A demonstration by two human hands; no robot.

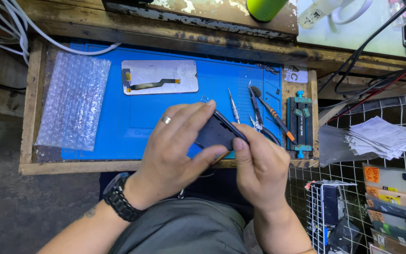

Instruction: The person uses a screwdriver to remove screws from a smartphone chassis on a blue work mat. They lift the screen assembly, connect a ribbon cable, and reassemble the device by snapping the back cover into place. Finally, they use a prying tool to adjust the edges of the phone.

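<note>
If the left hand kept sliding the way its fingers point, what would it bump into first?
The left hand points up and right past the dark phone frame it holds. Probably the screwdriver on the blue mat comes first, though depth is unclear.

Bubble wrap (74,101) at mat (118,127) L edge; screen panel (160,76) at back; tweezers (258,113) and clamp jig (300,122) R; phone frame (219,134) in front.
</note>
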